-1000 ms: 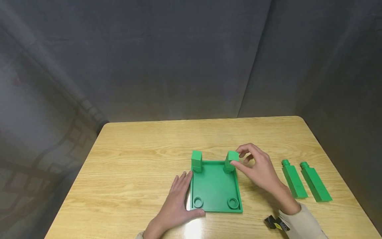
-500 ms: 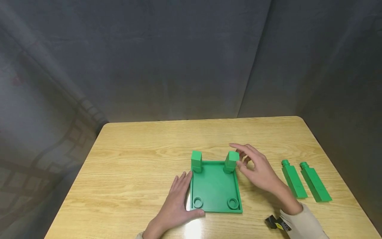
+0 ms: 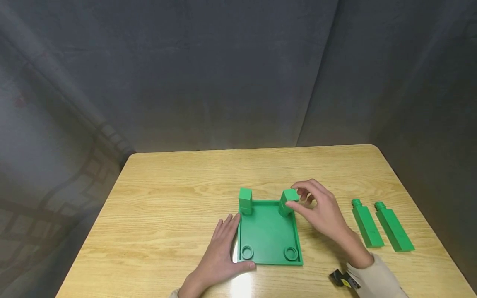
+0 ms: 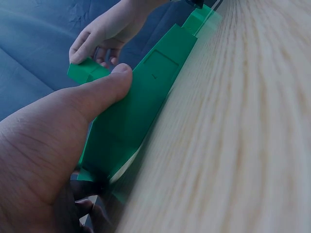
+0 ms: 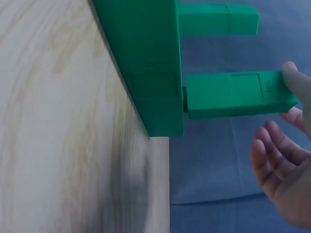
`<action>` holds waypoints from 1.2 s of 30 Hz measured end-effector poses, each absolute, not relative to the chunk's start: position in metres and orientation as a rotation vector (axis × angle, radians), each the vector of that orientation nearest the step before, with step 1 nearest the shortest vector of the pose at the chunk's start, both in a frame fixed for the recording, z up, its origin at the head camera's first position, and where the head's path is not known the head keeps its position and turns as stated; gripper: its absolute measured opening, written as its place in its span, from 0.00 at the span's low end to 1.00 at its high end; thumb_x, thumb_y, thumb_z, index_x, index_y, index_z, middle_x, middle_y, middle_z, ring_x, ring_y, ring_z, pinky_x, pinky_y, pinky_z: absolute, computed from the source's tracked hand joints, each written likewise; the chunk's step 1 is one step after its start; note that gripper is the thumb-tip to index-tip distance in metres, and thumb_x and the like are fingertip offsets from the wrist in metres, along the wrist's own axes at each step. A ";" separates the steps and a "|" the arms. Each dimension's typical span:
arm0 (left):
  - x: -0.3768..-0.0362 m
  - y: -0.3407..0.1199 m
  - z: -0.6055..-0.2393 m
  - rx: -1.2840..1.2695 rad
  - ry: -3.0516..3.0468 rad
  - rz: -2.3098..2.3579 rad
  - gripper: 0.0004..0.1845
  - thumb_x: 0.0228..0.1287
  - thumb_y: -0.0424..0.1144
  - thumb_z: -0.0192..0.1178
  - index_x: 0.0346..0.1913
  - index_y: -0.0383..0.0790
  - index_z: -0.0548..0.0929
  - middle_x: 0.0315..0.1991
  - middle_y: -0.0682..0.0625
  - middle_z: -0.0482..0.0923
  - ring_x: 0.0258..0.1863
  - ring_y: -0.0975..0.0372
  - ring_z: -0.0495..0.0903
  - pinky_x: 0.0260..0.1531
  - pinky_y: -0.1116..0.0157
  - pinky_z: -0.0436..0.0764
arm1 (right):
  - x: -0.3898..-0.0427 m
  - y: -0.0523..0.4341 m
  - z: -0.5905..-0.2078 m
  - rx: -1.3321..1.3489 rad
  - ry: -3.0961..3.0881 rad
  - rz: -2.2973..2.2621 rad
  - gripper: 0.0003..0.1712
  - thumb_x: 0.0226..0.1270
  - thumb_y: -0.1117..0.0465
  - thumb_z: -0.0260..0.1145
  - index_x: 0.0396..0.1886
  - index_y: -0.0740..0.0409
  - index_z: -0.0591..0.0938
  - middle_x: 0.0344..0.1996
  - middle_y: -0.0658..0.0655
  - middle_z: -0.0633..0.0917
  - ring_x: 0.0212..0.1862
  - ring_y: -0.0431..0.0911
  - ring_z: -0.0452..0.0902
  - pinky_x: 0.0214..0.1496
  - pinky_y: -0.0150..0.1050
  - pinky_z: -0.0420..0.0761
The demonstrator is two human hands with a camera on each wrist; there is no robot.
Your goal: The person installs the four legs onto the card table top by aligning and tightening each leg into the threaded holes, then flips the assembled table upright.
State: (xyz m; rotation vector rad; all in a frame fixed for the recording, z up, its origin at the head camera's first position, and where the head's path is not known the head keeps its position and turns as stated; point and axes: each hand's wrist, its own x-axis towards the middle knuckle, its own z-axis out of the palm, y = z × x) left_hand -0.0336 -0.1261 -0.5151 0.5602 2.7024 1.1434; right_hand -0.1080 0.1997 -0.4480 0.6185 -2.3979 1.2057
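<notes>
The green tray (image 3: 268, 234) lies on the wooden table (image 3: 167, 215), close to the near edge. The left hand (image 3: 220, 252) rests flat with straight fingers against the left edge of the tray. At the far right corner of the tray stands a green block (image 3: 287, 201) — the right hand (image 3: 320, 209) pinches its top between thumb and fingers. A second block (image 3: 245, 200) stands at the far left corner. Two green pegs (image 3: 384, 225) lie well apart, right of the tray. Left of the tray and behind it the table is bare wood.
</notes>
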 end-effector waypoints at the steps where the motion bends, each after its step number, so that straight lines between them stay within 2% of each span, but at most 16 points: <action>1: -0.034 -0.126 -0.515 0.562 2.702 1.143 0.74 0.54 0.75 0.76 0.93 0.45 0.48 0.91 0.45 0.51 0.91 0.51 0.44 0.89 0.54 0.33 | -0.108 0.199 -0.448 0.614 -2.386 1.197 0.28 0.55 0.72 0.87 0.56 0.55 0.89 0.40 0.47 0.84 0.37 0.39 0.79 0.38 0.26 0.83; 4: -0.033 -0.126 -0.515 0.567 2.706 1.142 0.73 0.54 0.76 0.76 0.93 0.45 0.48 0.91 0.44 0.51 0.91 0.50 0.44 0.89 0.55 0.33 | -0.109 0.199 -0.449 0.602 -2.359 1.189 0.27 0.55 0.73 0.87 0.54 0.54 0.89 0.39 0.48 0.85 0.37 0.41 0.79 0.37 0.25 0.82; 8: -0.033 -0.126 -0.516 0.571 2.710 1.134 0.73 0.55 0.76 0.75 0.93 0.46 0.48 0.91 0.44 0.51 0.91 0.50 0.44 0.89 0.56 0.32 | -0.108 0.201 -0.448 0.581 -2.367 1.175 0.24 0.59 0.73 0.84 0.54 0.54 0.89 0.42 0.49 0.87 0.40 0.43 0.81 0.39 0.27 0.83; 11: -0.033 -0.126 -0.516 0.568 2.706 1.133 0.73 0.55 0.76 0.75 0.93 0.46 0.48 0.91 0.44 0.51 0.91 0.50 0.44 0.89 0.54 0.33 | -0.108 0.202 -0.447 0.584 -2.404 1.165 0.26 0.63 0.72 0.82 0.60 0.54 0.88 0.47 0.49 0.89 0.45 0.47 0.85 0.44 0.29 0.84; 13: -0.033 -0.127 -0.516 0.563 2.703 1.135 0.73 0.54 0.76 0.75 0.93 0.45 0.48 0.91 0.44 0.51 0.91 0.50 0.44 0.89 0.52 0.34 | -0.108 0.203 -0.446 0.593 -2.445 1.162 0.31 0.65 0.71 0.81 0.67 0.53 0.86 0.52 0.51 0.90 0.48 0.47 0.86 0.51 0.35 0.85; 16: -0.033 -0.127 -0.516 0.563 2.710 1.148 0.72 0.55 0.75 0.76 0.92 0.45 0.50 0.91 0.44 0.52 0.91 0.49 0.45 0.90 0.53 0.35 | -0.108 0.204 -0.446 0.645 -2.495 1.180 0.38 0.70 0.69 0.78 0.78 0.49 0.81 0.58 0.51 0.89 0.56 0.49 0.85 0.61 0.52 0.83; 19: -0.032 -0.127 -0.518 0.583 2.740 1.158 0.71 0.55 0.74 0.76 0.92 0.45 0.51 0.90 0.43 0.54 0.90 0.47 0.48 0.90 0.57 0.35 | -0.108 0.207 -0.446 0.728 -2.518 1.219 0.36 0.77 0.69 0.72 0.81 0.47 0.79 0.63 0.51 0.88 0.63 0.50 0.82 0.65 0.68 0.78; 21: -0.032 -0.127 -0.519 0.600 2.759 1.160 0.71 0.55 0.74 0.76 0.92 0.44 0.52 0.90 0.42 0.55 0.90 0.45 0.50 0.90 0.58 0.35 | -0.108 0.209 -0.445 0.773 -2.524 1.237 0.32 0.81 0.69 0.67 0.80 0.46 0.81 0.64 0.49 0.87 0.66 0.51 0.80 0.66 0.70 0.77; 24: -0.032 -0.127 -0.519 0.603 2.760 1.168 0.71 0.55 0.74 0.76 0.92 0.44 0.52 0.90 0.41 0.55 0.90 0.45 0.50 0.90 0.60 0.34 | -0.108 0.211 -0.445 0.804 -2.536 1.252 0.28 0.84 0.69 0.63 0.77 0.46 0.83 0.63 0.48 0.88 0.66 0.50 0.80 0.65 0.68 0.78; 28: -0.032 -0.127 -0.517 0.566 2.721 1.169 0.72 0.54 0.74 0.77 0.92 0.46 0.51 0.90 0.44 0.54 0.91 0.48 0.47 0.89 0.61 0.32 | -0.108 0.211 -0.444 0.778 -2.552 1.226 0.26 0.84 0.68 0.64 0.75 0.47 0.84 0.63 0.47 0.89 0.65 0.47 0.82 0.64 0.62 0.81; 32: -0.032 -0.127 -0.515 0.550 2.704 1.155 0.73 0.53 0.75 0.77 0.93 0.46 0.49 0.91 0.44 0.52 0.91 0.50 0.45 0.90 0.54 0.34 | -0.108 0.211 -0.444 0.725 -2.550 1.171 0.26 0.78 0.68 0.71 0.72 0.50 0.84 0.58 0.46 0.89 0.58 0.43 0.83 0.59 0.52 0.83; 36: -0.033 -0.127 -0.515 0.561 2.709 1.141 0.73 0.53 0.76 0.76 0.93 0.46 0.49 0.91 0.44 0.52 0.91 0.49 0.45 0.89 0.49 0.36 | -0.107 0.209 -0.443 0.640 -2.532 1.128 0.24 0.70 0.68 0.80 0.62 0.52 0.85 0.52 0.46 0.89 0.52 0.43 0.84 0.57 0.44 0.82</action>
